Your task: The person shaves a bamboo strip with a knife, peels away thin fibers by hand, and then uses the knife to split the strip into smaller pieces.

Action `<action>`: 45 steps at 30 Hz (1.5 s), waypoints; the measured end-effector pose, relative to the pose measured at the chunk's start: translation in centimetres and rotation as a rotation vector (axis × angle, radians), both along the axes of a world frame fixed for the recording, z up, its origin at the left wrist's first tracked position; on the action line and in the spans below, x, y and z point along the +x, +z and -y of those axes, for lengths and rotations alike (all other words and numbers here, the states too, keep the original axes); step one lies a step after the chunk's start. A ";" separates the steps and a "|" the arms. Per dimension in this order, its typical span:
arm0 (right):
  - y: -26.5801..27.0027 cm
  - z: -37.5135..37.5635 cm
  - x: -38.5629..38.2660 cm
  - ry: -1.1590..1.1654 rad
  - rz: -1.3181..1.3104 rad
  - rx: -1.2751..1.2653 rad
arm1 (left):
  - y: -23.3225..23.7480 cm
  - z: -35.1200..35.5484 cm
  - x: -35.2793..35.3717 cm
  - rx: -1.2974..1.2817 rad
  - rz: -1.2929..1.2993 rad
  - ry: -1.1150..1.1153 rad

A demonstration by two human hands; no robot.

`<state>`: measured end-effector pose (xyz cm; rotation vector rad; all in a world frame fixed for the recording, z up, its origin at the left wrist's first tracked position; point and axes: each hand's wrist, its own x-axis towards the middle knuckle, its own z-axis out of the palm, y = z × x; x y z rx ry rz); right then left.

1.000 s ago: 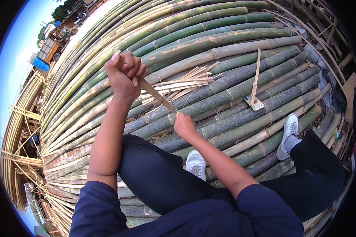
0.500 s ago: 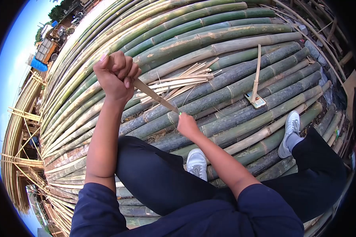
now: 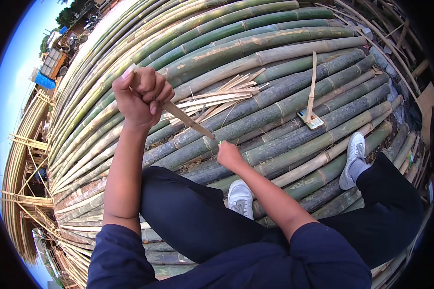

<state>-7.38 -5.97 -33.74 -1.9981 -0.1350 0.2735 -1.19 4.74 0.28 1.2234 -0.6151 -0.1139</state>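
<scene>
My left hand [image 3: 142, 94] is closed in a fist, raised, around a flat bamboo stick [image 3: 188, 119]. The stick slants down and right, and its far end stops just short of my right fingertips. My right hand [image 3: 230, 155] is lower, its fingers pressed together above the bamboo poles. A small green spot shows at its fingertips; whatever it pinches is too small to make out. Behind the stick, a heap of split bamboo strips [image 3: 229, 94] lies on the poles [image 3: 275, 103].
Right of the strips, a phone-like object [image 3: 311, 120] lies on the poles with another bamboo stick [image 3: 313, 79] across it. My shoes [image 3: 240, 198] rest on the rounded poles. At far left stand a bamboo rack [image 3: 21, 192] and a parked truck [image 3: 53, 62].
A narrow gap now shows between the stick's far end and my right fingertips, where they met before. Both hands have otherwise hardly moved, and the view has shifted slightly.
</scene>
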 end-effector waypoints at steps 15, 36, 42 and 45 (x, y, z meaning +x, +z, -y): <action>1.1 0.3 0.5 -0.041 0.031 0.105 | 0.0 -0.7 -0.6 0.000 -0.045 0.032; 6.9 14.5 7.4 -0.209 -0.556 0.393 | 1.4 3.5 -5.9 0.054 -0.008 0.022; 8.0 14.3 7.1 -0.159 -0.549 0.409 | -0.6 5.2 -6.9 0.054 -0.023 0.061; 7.7 14.2 7.2 -0.140 -0.565 0.425 | -2.1 5.5 -6.8 0.021 -0.101 0.109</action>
